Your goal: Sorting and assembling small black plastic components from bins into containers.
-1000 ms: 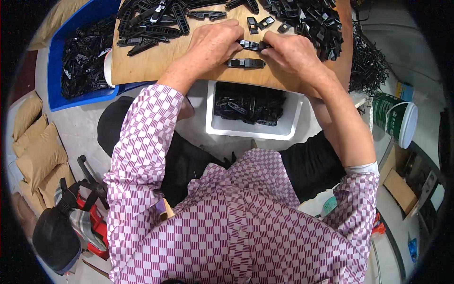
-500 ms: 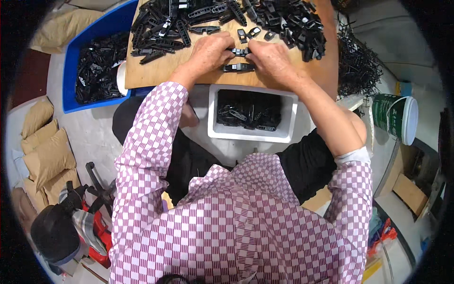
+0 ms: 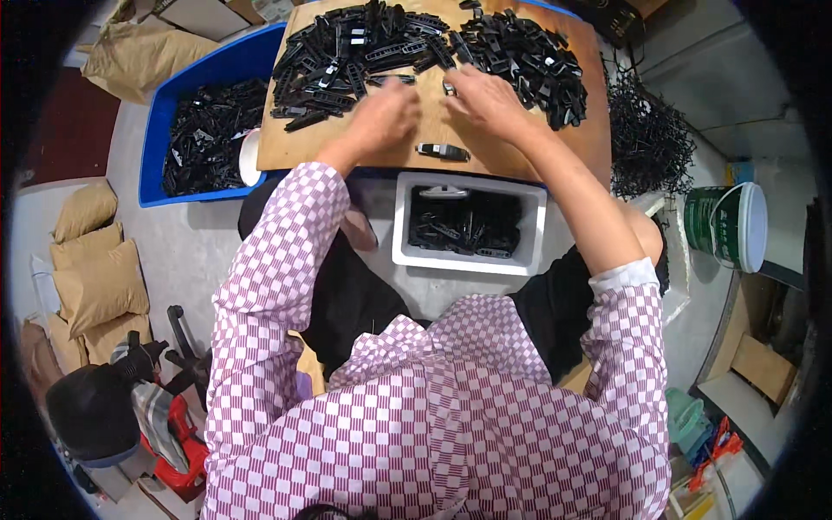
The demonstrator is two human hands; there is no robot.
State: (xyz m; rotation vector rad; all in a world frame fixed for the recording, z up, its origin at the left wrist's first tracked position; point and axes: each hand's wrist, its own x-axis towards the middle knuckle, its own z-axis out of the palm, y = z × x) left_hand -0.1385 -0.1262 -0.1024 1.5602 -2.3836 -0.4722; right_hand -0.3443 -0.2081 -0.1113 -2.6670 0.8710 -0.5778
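Observation:
My left hand (image 3: 386,114) is smeared by motion over the wooden tabletop (image 3: 347,149), beside the pile of long black slotted plastic strips (image 3: 334,65). Whether it holds anything is hidden. My right hand (image 3: 487,100) has its thumb and fingers closed around a small black plastic piece (image 3: 449,88), beside the heap of short black clip-like pieces (image 3: 533,65). Closer to me, a single black plastic part (image 3: 443,152) with a shiny patch lies near the table's front edge, touched by neither hand.
Below the table edge stands a white foam box (image 3: 400,227) holding black parts; a pale streak shows near its far wall. A blue bin (image 3: 156,156) full of black pieces is at the left. Thin black pieces (image 3: 650,130) are heaped at the right, near a green bucket (image 3: 715,225).
My hands have come apart, and the piece between them is gone from there. My left hand has shifted left. A pale streak now shows inside the foam box. The whole view has shifted slightly.

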